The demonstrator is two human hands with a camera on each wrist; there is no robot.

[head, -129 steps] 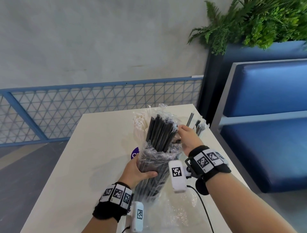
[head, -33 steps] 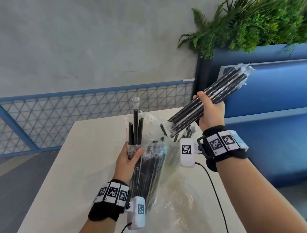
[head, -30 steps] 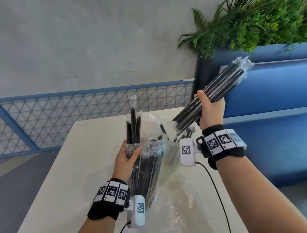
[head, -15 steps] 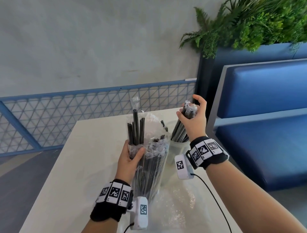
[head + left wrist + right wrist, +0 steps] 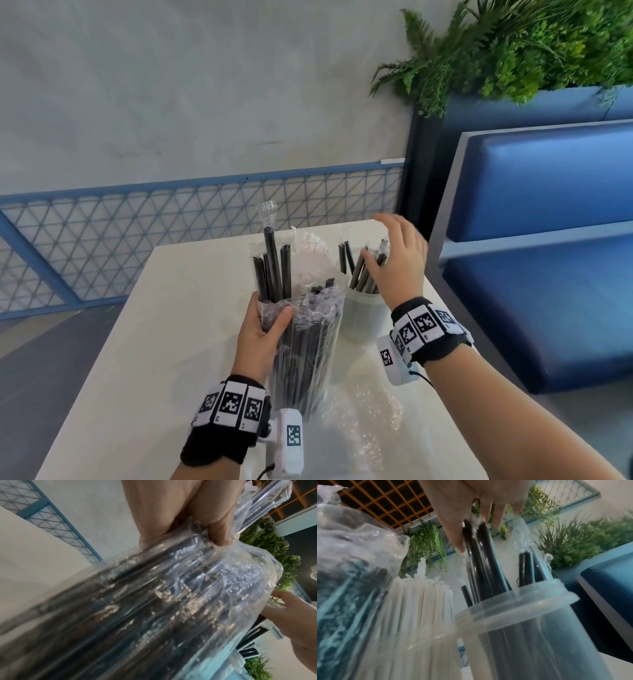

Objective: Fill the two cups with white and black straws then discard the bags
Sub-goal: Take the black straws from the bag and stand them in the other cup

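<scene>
My left hand (image 5: 270,322) grips a clear bag of black straws (image 5: 310,342) upright over the white table (image 5: 178,325); three straws stick out of the bag's top. The left wrist view shows my thumb and fingers (image 5: 217,524) pinching the crinkled bag (image 5: 171,601). To the right stands a translucent cup (image 5: 363,322) holding several black straws (image 5: 358,274). My right hand (image 5: 390,250) hovers over them, fingers spread, holding nothing. In the right wrist view its fingertips (image 5: 458,543) touch the straw tops (image 5: 477,555) above the cup (image 5: 530,635). A second cup of white straws (image 5: 419,608) stands behind the bag.
An empty clear bag (image 5: 363,431) lies flat on the table near me. A blue bench (image 5: 534,291) runs along the table's right side, with a planter of green plants (image 5: 513,51) behind it. A blue mesh railing (image 5: 137,233) and a grey wall lie beyond.
My right hand lowered its bundle of black straws into the cup, let go, and now stands open above them. The left hand kept holding the bag upright.
</scene>
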